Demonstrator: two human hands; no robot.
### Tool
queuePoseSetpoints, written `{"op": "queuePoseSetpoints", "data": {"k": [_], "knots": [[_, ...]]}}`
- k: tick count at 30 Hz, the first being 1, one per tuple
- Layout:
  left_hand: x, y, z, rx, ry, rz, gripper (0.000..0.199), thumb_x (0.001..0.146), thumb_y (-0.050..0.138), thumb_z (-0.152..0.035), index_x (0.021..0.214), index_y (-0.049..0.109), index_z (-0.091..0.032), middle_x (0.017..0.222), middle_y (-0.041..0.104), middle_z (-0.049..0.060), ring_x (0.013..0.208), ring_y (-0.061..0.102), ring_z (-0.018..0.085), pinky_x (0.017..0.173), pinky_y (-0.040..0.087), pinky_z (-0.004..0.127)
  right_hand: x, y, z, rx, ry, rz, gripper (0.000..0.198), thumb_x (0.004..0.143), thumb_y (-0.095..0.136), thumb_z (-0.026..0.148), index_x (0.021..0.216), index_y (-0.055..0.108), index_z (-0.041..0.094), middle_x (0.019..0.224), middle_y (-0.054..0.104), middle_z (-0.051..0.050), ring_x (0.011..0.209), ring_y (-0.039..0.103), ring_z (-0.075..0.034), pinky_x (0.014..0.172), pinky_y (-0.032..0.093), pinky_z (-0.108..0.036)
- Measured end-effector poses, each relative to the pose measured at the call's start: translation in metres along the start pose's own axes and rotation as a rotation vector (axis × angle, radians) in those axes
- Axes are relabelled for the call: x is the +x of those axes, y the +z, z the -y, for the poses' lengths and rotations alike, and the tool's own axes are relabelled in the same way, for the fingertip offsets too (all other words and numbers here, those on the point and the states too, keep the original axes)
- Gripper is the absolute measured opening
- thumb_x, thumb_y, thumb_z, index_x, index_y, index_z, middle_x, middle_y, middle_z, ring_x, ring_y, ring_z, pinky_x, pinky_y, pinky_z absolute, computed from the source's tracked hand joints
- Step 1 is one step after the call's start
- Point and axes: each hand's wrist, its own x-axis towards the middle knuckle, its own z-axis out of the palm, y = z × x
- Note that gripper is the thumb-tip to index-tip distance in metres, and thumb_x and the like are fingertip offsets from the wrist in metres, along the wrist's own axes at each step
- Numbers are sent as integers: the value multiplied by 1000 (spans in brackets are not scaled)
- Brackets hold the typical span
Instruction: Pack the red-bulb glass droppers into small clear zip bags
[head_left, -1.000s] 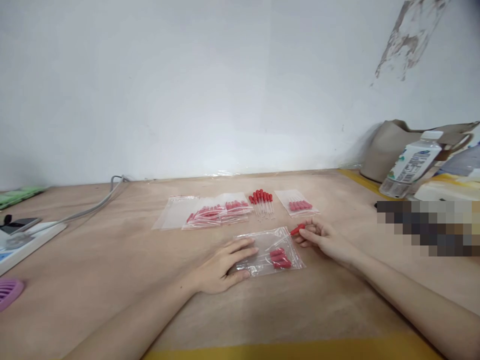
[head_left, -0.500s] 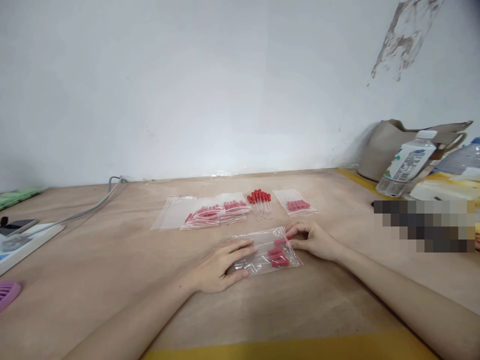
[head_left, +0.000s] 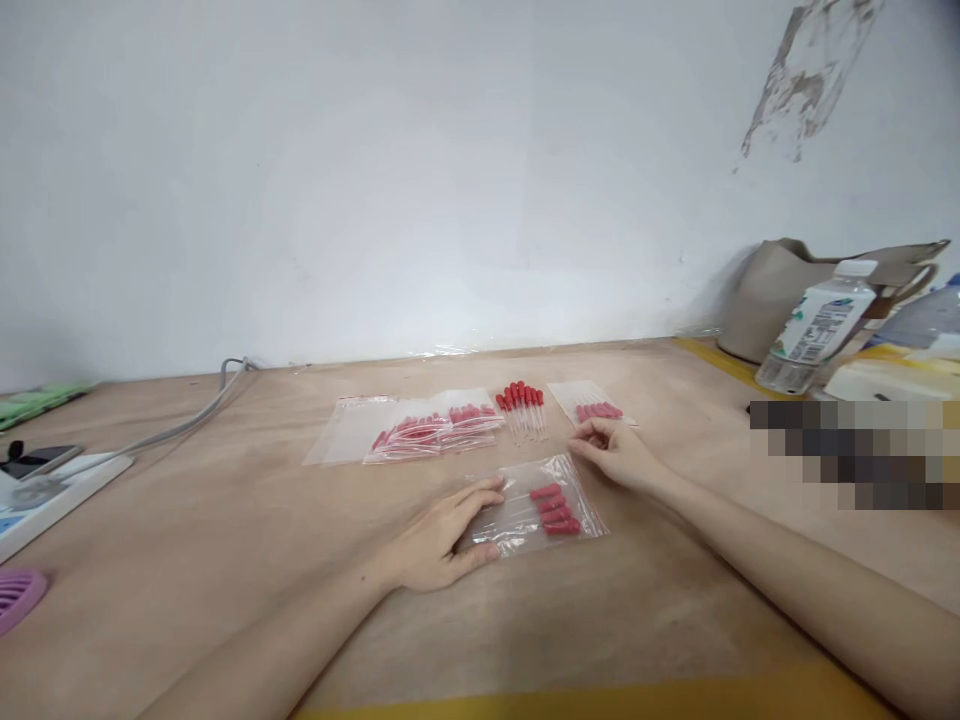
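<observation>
A clear zip bag [head_left: 517, 538] lies flat on the table in front of me, with several red-bulbed droppers [head_left: 555, 515] side by side in it. Stretched across the bag's left end, my left hand [head_left: 442, 535] presses it down with its fingers apart. My right hand [head_left: 619, 453] hovers just past the bag's upper right corner, fingers curved and slightly parted, with nothing visible in them. Beyond it, a loose fan of red-topped droppers [head_left: 521, 398] rests on the table. To the right of that fan lies a filled bag [head_left: 600, 405], partly behind my right hand.
Overlapping bags of droppers [head_left: 420, 430] lie at the back left of the fan. A power strip [head_left: 67, 500] with a grey cable sits on the left, near a purple object [head_left: 19, 598]. At the right stand a plastic bottle [head_left: 817, 325] and a beige bag [head_left: 750, 300].
My right hand has let go of a dropper at the bag's mouth and moved up, away from the bag. That dropper now lies inside with the others. My left hand stays put.
</observation>
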Motion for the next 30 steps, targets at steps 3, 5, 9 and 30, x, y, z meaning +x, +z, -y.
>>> {"op": "queuePoseSetpoints", "data": {"k": [3,5,9,30], "knots": [[0,0,-1,-45,-24,-13,34,85,51,-34,114,39,-21,140,31,10,126,33,24,98,34,40,28,6,2,-219,30,-90,11,70,54,25,76,58,17,74,64,-3,66,57,-14,63,44,-25],[0,0,-1,-57,-33,-17,29,84,52,-33,108,40,-20,140,31,11,125,34,24,97,35,39,47,13,7,-333,80,-120,16,70,53,23,84,58,16,79,65,-5,74,59,-16,69,43,-27],[0,0,-3,-43,-31,-15,28,85,51,-33,107,41,-20,139,32,11,125,35,24,98,35,39,77,26,15,-399,177,-119,30,67,56,20,96,56,11,87,64,-15,82,60,-25,67,43,-31],[-1,0,1,-5,1,16,47,88,47,-35,132,36,-24,143,26,6,127,31,24,103,31,41,10,-13,6,295,165,-297,54,66,48,19,115,25,20,57,46,8,38,46,-12,37,39,-23]]}}
